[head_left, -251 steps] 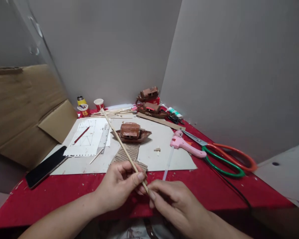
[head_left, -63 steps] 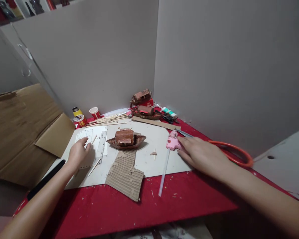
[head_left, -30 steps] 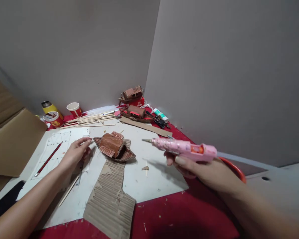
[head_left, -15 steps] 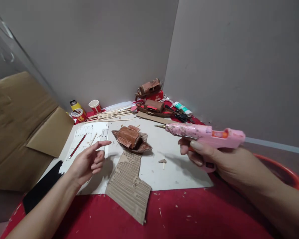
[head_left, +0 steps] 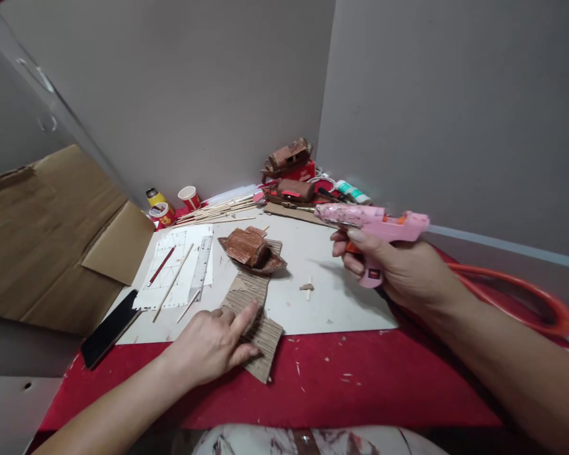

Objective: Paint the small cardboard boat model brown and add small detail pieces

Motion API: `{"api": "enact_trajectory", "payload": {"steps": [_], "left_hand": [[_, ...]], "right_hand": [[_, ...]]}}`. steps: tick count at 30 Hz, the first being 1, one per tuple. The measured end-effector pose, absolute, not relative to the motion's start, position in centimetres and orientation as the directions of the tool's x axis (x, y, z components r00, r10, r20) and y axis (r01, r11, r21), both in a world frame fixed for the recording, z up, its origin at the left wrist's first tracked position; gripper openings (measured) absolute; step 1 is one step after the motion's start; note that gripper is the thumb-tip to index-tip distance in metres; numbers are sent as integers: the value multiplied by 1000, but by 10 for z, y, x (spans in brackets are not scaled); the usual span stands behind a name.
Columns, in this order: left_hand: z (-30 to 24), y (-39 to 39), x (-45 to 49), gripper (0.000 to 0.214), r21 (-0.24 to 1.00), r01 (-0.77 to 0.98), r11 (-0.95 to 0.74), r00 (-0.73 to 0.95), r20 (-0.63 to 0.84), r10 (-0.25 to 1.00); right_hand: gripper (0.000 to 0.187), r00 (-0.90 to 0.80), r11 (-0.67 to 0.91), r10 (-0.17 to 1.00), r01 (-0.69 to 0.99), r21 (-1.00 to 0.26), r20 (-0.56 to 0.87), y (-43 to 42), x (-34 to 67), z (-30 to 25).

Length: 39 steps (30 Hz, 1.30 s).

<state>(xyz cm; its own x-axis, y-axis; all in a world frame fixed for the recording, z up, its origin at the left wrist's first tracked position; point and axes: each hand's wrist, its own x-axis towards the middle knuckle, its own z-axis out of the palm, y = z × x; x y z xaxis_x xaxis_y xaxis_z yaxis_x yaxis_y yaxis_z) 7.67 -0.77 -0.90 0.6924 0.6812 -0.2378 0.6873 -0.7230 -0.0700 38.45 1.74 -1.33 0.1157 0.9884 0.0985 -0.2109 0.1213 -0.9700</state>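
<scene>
My right hand point(head_left: 401, 268) is wrapped round the handle of a pink hot glue gun point(head_left: 353, 213), held above the right side of the white board with its nozzle pointing left. My left hand point(head_left: 211, 341) lies over a piece of corrugated cardboard point(head_left: 268, 338), index finger and thumb spread apart on its ridges. Some of its other fingers are partly hidden. Just beyond the cardboard stands a small brown model boat point(head_left: 246, 246). A thin stick with a brown scrap point(head_left: 307, 287) lies between the boat and the glue gun.
Left on the white board point(head_left: 332, 319) are a drawing sheet, a red pencil point(head_left: 161, 265), a ruler point(head_left: 201, 268) and sticks. A phone point(head_left: 109, 328) and large cardboard box point(head_left: 42, 240) flank them. Behind are paper cups point(head_left: 188, 198) and two more model boats point(head_left: 290, 191). An orange-red basin point(head_left: 516, 294) stands right.
My left hand has moved right and down from beside the boat onto the corrugated cardboard. The glue gun sits further left and higher in view. The camera view has shifted.
</scene>
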Motion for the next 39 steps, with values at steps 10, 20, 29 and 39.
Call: {"api": "enact_trajectory", "payload": {"steps": [10,20,29,39], "left_hand": [[-13,5,85,57,-124,547,-828,761,-339,553],[-4,12,160,30,-13,506,-862,862,-34,507],[-30,40,217,22,-19,670,-742,736,-110,668],[-27,35,207,21,81,670,-738,736,-202,647]], "right_hand": [[39,150,186,976,-195,-963,158,17,393,-11],[41,121,167,981,-128,-978,151,13,397,-9],[43,105,130,988,-127,-983,118,14,399,-5],[37,147,115,985,-135,-984,95,11,402,-14]]}}
